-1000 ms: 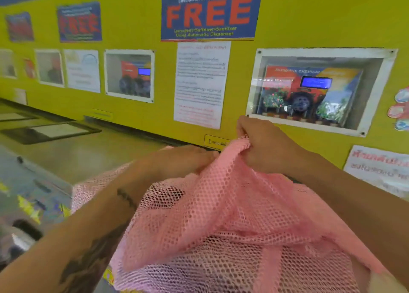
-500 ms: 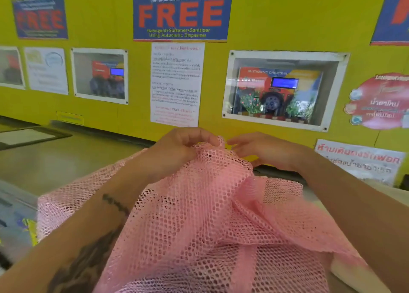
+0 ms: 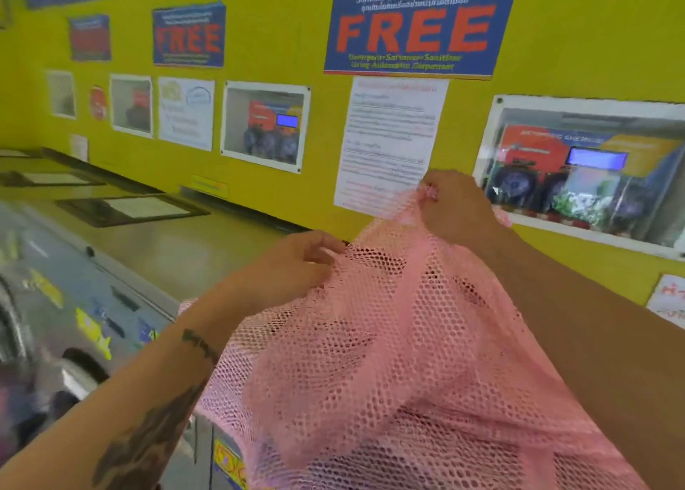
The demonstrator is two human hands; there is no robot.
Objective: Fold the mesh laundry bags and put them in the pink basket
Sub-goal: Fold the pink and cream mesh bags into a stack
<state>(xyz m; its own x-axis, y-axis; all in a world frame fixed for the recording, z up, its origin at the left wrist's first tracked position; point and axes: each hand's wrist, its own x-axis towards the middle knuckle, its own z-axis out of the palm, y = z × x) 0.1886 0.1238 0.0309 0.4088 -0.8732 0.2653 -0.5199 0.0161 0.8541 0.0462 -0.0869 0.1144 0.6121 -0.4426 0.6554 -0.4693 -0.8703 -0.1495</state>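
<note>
ok so on my feed, far left and near, there's the grey front of a washing machine (image 3: 85, 304) with some yellow stickers on it, pretty blurry. Its flat top runs along to the far left, and a dark-framed panel (image 3: 129, 209) lies on it.

Moving right, my left hand (image 3: 293, 267) sits about mid-frame, forearm coming in from the near left. Fingers are curled and the thumb and fingertips are pinching the left edge of the pink mesh laundry bag (image 3: 407, 360), right where the netting bunches up. The bag is held up in the air between both hands and drapes down toward me, filling most of the near right of the view. It's loose and rumpled with folds all over, and a flat pink strap band runs through the mesh.

Behind all this is a yellow wall (image 3: 281, 26) covered in blue FREE posters (image 3: 419, 26), a white printed notice (image 3: 393, 137) and framed windows showing dispenser units.

Further right and a bit higher and farther off, my right hand (image 3: 456, 208) has its fingers closed around the top corner of the bag, gripping a small bunched bit of mesh in front of the bottom of that white notice. The net stretches taut-ish between the two hands. Right forearm comes in from the near right, partly under the bag

No pink basket anywhere in my view
</note>
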